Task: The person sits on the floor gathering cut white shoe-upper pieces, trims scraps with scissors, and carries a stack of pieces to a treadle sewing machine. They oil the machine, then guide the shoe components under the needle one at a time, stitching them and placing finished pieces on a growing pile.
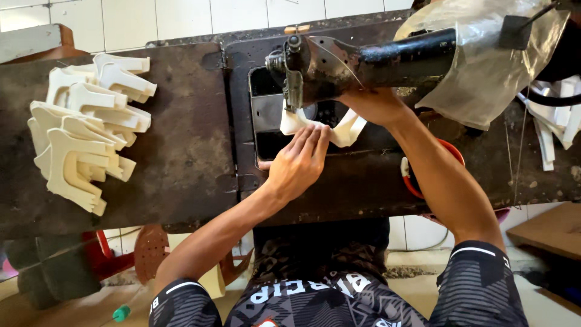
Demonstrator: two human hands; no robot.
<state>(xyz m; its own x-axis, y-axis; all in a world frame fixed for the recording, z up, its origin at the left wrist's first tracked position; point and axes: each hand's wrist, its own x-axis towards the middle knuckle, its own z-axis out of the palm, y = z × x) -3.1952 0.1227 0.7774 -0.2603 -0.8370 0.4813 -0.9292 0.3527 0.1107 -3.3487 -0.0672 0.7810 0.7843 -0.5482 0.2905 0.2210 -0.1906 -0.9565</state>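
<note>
A black sewing machine [363,63] lies across a dark worn table [187,151]. Under its needle head sits a cream-coloured cut piece [348,130]. My left hand [299,160] lies flat on the machine bed, fingers together, pressing the near edge of that piece. My right hand [372,106] reaches under the machine arm and grips the far side of the same piece; its fingers are partly hidden by the machine.
A stack of several cream cut pieces [88,130] lies on the table's left end. More white strips [557,121] lie at the right, beside a clear plastic sheet [490,66] draped over the machine. An orange ring [454,154] sits under my right forearm. White tiled wall behind.
</note>
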